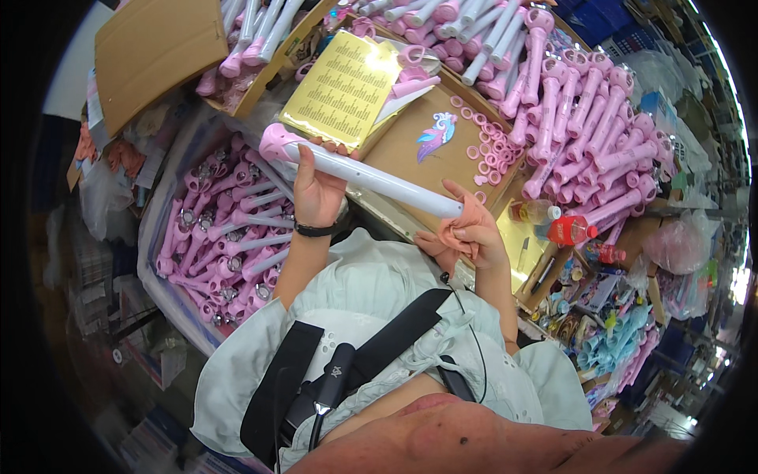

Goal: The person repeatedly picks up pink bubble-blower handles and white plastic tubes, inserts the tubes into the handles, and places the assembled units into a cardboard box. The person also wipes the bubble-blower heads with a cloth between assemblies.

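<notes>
Apparently, one piece is partway through being wiped: a long, pale-lavender plastic tube with a pink end (387, 188), held aslant in front of the torso. Pink-and-white plastic wands (237, 225) are heaped in a pale, plastic-lined bin (150, 237) at left and piled at right; which are finished cannot be told. The tube is grasped near its pink end by the left hand (318, 197), fingers curled round it. A crumpled peach cloth (467, 223) is clenched round its other end by the right hand (487, 243).
</notes>
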`<action>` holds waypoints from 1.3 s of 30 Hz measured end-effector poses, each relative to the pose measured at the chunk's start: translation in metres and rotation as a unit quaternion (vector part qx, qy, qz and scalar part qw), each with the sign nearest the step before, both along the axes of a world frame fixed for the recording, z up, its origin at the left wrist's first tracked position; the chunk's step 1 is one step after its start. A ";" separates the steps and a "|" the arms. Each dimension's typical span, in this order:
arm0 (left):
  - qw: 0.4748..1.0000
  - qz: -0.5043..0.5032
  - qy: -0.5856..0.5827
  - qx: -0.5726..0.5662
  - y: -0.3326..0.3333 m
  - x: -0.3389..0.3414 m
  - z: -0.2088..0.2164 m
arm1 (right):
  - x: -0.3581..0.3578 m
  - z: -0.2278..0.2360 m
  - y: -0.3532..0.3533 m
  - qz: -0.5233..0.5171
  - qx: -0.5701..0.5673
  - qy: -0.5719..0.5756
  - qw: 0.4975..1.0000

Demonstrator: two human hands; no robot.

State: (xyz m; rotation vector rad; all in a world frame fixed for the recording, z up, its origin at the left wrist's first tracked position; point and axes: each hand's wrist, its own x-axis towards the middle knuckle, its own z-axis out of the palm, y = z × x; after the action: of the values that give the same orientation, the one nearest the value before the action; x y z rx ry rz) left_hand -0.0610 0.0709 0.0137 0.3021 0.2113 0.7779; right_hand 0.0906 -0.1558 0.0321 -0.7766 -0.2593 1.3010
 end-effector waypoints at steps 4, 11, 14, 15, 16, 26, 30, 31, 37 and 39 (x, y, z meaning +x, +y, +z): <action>1.000 0.003 -0.001 0.006 0.003 -0.006 0.002 | -0.008 -0.003 0.001 -0.067 0.009 0.085 0.994; 0.997 0.003 -0.053 -0.053 0.008 -0.011 -0.002 | -0.008 -0.024 0.000 -0.039 0.179 0.299 0.936; 0.996 -0.007 -0.073 -0.054 0.007 -0.012 -0.002 | -0.008 -0.026 -0.003 -0.061 0.126 0.284 0.948; 0.996 -0.014 -0.076 -0.043 0.006 -0.013 -0.002 | -0.008 -0.026 -0.003 -0.062 0.095 0.267 0.957; 0.996 -0.020 -0.078 -0.033 0.005 -0.013 -0.001 | -0.008 -0.025 -0.004 -0.061 0.092 0.212 0.971; 0.986 -0.136 0.042 0.087 0.006 -0.018 0.007 | 0.004 -0.008 -0.012 -0.135 0.015 -0.249 0.959; 0.982 -0.165 0.034 0.084 0.003 -0.020 0.004 | 0.011 -0.012 -0.015 -0.148 0.013 -0.277 0.949; 0.981 -0.169 0.023 0.095 0.003 -0.020 0.004 | 0.011 -0.015 -0.016 -0.152 0.005 -0.255 0.955; 0.974 -0.170 -0.006 0.151 0.002 -0.017 0.007 | 0.011 -0.031 -0.011 -0.193 -0.067 -0.161 0.966; 0.971 -0.163 -0.007 0.175 0.000 -0.016 0.009 | 0.010 -0.033 -0.008 -0.204 -0.075 -0.163 0.962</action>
State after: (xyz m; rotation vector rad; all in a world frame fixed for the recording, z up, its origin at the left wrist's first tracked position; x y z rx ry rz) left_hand -0.0771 0.0708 0.0232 0.6478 0.0079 0.4878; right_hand 0.1010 -0.1636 -0.0005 -1.1112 -0.2492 0.8067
